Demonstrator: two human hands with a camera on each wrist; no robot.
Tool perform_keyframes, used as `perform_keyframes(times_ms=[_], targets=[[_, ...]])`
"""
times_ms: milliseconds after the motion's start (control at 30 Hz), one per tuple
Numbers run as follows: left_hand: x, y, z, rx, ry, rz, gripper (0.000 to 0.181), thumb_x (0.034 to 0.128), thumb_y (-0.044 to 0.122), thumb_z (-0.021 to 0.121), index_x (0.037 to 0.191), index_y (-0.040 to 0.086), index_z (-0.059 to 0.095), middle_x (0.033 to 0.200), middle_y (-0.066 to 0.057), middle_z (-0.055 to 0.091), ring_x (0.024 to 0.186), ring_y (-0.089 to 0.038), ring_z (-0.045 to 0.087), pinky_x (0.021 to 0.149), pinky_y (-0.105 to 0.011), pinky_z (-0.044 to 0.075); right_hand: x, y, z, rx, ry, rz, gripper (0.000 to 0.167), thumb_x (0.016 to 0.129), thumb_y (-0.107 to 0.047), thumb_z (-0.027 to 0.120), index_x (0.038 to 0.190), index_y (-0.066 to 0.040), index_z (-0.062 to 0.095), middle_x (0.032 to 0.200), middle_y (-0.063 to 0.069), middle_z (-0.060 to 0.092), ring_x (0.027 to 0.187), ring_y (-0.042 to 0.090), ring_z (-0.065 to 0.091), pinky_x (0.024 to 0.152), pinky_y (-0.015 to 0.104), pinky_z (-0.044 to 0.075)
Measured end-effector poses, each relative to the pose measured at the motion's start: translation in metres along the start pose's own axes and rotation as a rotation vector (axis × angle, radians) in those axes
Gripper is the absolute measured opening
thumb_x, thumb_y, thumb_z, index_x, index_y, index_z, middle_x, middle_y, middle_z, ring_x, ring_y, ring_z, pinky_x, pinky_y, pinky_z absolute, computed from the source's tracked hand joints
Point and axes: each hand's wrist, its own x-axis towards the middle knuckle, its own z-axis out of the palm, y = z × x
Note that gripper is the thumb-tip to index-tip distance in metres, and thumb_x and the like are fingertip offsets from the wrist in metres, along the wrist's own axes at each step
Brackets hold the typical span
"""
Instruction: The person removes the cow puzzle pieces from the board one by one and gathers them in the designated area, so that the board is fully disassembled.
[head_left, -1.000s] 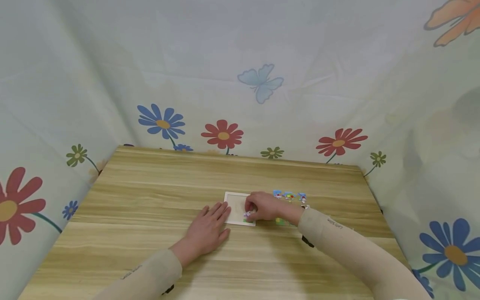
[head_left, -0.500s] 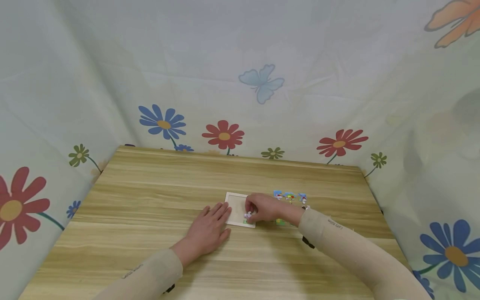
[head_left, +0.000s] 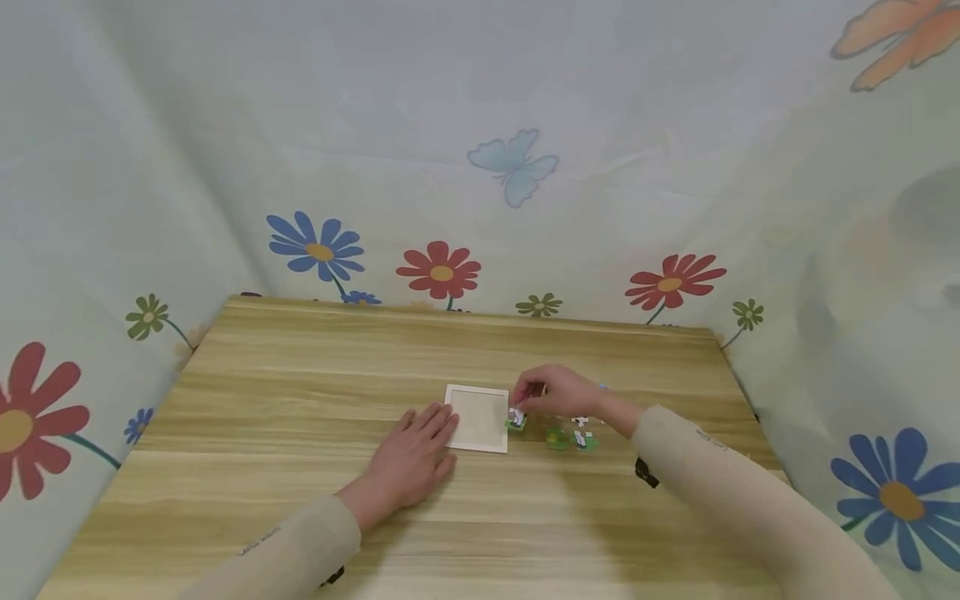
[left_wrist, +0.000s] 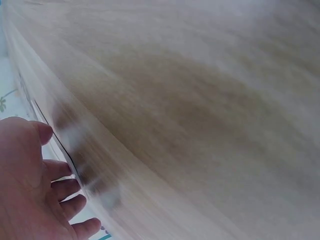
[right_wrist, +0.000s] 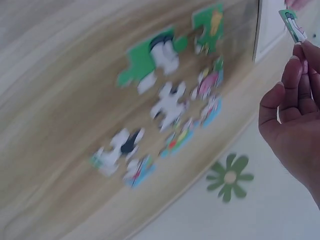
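My left hand [head_left: 411,458] lies with fingers straight, fingertips resting on the left rim of a white puzzle frame [head_left: 477,421]. In the left wrist view, the left hand [left_wrist: 30,185] has its fingers at the frame's edge. My right hand [head_left: 558,390] pinches a jigsaw piece [head_left: 516,419] just beside the frame's right rim; the right wrist view shows this piece [right_wrist: 292,26] as green and white between thumb and fingertips. No piece shows inside the frame. Loose jigsaw pieces [head_left: 582,439] lie under and beyond the right forearm, some hidden by it.
Several loose pieces, including a green and white jigsaw piece [right_wrist: 155,57], lie spread on the wooden table [head_left: 337,358] right of the frame. A flower-printed cloth [head_left: 600,208] hangs behind the table and at both sides.
My right hand has lifted the jigsaw piece out of the frame's lower right corner and moved right, past the rim. The left hand stays on the frame.
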Motion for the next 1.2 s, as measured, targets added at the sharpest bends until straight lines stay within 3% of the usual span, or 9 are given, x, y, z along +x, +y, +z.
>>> perform_keyframes(times_ms=[200,367,567,867,1200], targets=[[0.002,0.0,0.002,-0.003,0.006,0.012,0.063,0.1126,0.042,0.048,0.163,0.004,0.043,0.17,-0.014,0.04,0.158,-0.033,0.035,0.127,-0.058,0.03,-0.036,0.017,-0.028,0.007,0.021,0.037,0.004,0.102,-0.01,0.073,0.102,-0.006,0.073,0.093,-0.002,0.07,0.084,0.012,0.064,0.076,0.03,0.057],[0.0,0.0,0.005,0.014,0.029,0.012,0.063,0.1117,0.042,0.05,0.162,0.004,0.045,0.169,-0.014,0.042,0.157,-0.034,0.037,0.125,-0.059,0.032,-0.063,0.035,-0.043,-0.052,0.007,0.052,0.003,0.1,-0.004,0.073,0.101,-0.005,0.071,0.094,0.0,0.07,0.085,0.012,0.064,0.077,0.029,0.056],[0.001,-0.001,0.007,0.028,0.041,0.009,0.064,0.1112,0.043,0.05,0.162,0.005,0.045,0.169,-0.013,0.043,0.157,-0.033,0.037,0.125,-0.058,0.033,-0.089,0.044,-0.053,-0.113,-0.041,0.153,0.006,0.098,-0.001,0.074,0.1,-0.004,0.07,0.092,0.001,0.069,0.085,0.016,0.062,0.076,0.028,0.054],[0.003,-0.001,0.011,0.017,0.06,0.011,0.063,0.1114,0.042,0.051,0.162,0.004,0.045,0.168,-0.013,0.043,0.157,-0.033,0.038,0.125,-0.059,0.034,-0.103,0.065,-0.043,-0.146,-0.067,0.16,0.009,0.097,0.0,0.075,0.098,-0.008,0.07,0.09,-0.003,0.068,0.084,0.011,0.062,0.075,0.027,0.055],[0.003,-0.002,0.014,0.019,0.061,0.006,0.063,0.1112,0.042,0.051,0.162,0.004,0.046,0.169,-0.014,0.042,0.157,-0.033,0.038,0.125,-0.059,0.033,-0.103,0.069,-0.032,-0.144,-0.054,0.214,0.008,0.099,-0.005,0.076,0.101,-0.01,0.069,0.092,-0.005,0.066,0.083,0.01,0.058,0.074,0.027,0.053]])
